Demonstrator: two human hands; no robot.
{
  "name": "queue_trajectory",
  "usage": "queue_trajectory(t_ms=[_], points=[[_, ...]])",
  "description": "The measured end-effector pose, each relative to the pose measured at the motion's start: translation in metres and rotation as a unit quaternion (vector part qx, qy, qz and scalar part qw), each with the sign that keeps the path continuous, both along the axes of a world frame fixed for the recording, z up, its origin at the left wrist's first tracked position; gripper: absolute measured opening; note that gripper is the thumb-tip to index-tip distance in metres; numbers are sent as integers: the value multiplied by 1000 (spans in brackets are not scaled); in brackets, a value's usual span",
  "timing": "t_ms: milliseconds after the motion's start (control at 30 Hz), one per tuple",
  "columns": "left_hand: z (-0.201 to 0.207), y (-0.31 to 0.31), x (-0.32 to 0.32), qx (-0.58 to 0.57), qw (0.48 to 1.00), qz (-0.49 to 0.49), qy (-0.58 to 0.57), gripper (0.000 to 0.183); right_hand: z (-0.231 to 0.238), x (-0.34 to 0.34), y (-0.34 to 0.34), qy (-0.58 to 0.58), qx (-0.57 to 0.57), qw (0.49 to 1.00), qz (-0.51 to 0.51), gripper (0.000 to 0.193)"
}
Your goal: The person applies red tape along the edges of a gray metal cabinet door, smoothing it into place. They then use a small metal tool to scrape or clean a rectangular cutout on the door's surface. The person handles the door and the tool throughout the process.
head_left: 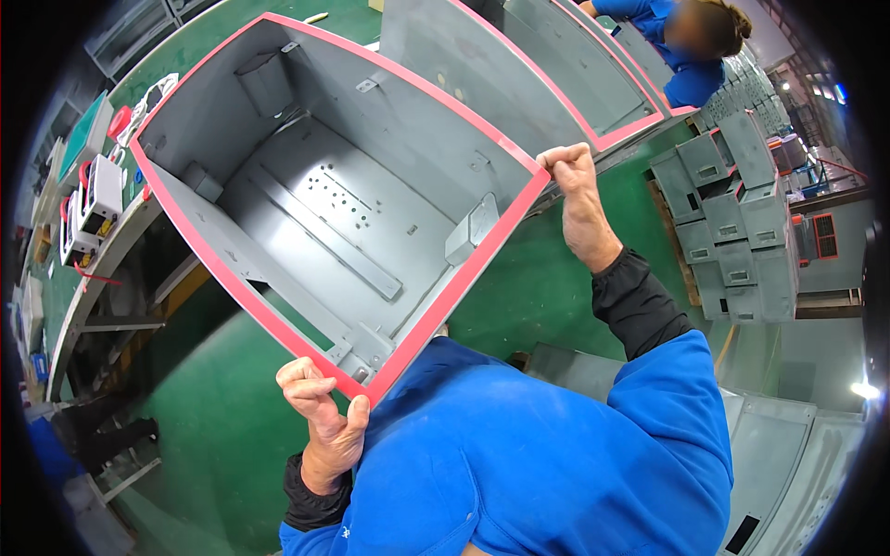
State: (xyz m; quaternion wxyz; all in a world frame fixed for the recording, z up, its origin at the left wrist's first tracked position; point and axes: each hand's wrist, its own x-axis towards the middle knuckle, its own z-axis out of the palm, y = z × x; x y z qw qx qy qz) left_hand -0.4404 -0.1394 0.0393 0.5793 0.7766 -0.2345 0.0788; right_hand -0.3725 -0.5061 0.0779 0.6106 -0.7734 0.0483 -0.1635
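Observation:
A large open grey sheet-metal box [371, 120] tilts up in front of me, its opening facing me. Red strip [464, 295] runs all round its rim. Inside are holes, slots, small brackets and a long raised rail [324, 236]. My left hand [324, 422] is closed on the near rim corner, fingers curled over the red edge. At the right corner, my right hand [584, 204] grips the rim with bent fingers. What supports the box's far end is hidden.
Beyond it, another red-rimmed grey box [607, 88] stands near a co-worker in blue [691, 79]. A curved bench [93, 287] on the left holds white devices [104, 195]. Grey boxes [742, 241] are stacked at right; grey panels [788, 445] lie lower right. The floor [204, 417] is green.

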Motion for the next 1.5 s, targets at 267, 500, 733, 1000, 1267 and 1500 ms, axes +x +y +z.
queue_trajectory(t_ms=[267,500,733,1000,1267,1500], points=[[-1,-2,-2,-7,1000,-6,-2,40,-36,4,-29,-27,123,992,-27,8],[1,0,1,-38,999,-11,13,38,-28,-11,6,-284,-189,939,-34,17],[-8,-6,5,-24,998,-34,-36,45,-29,-27,13,-236,-376,895,41,14],[-17,-12,10,-86,992,-47,-80,42,-21,-83,105,-171,-401,897,68,36],[-26,-14,5,-182,980,-28,-70,40,-19,-133,202,-178,-321,909,198,12],[-57,31,9,-175,979,101,-17,38,-11,-126,184,-316,-270,878,237,23]])
